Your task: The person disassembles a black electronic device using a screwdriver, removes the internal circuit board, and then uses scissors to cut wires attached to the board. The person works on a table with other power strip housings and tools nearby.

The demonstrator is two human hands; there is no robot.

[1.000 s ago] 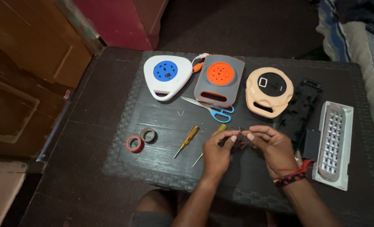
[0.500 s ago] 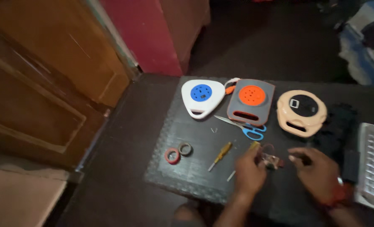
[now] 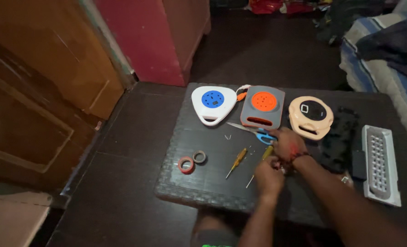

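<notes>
Change: right hand (image 3: 289,145) is being moved onto scissors (image 3: 258,133), off the small part | left hand (image 3: 268,176): part is being pinched | worktop (image 3: 203,183): screwdrivers (image 3: 237,162) lying beside.

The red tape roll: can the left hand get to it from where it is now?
Probably yes. The red tape roll lies in the open on the dark table; only a yellow-handled screwdriver lies between it and the left hand.

White socket box (image 3: 213,105) has a blue face; grey box (image 3: 263,107), orange; beige box (image 3: 310,116), black. Tape rolls (image 3: 186,164): red, grey (scissors (image 3: 253,132) blue-handled).
</notes>
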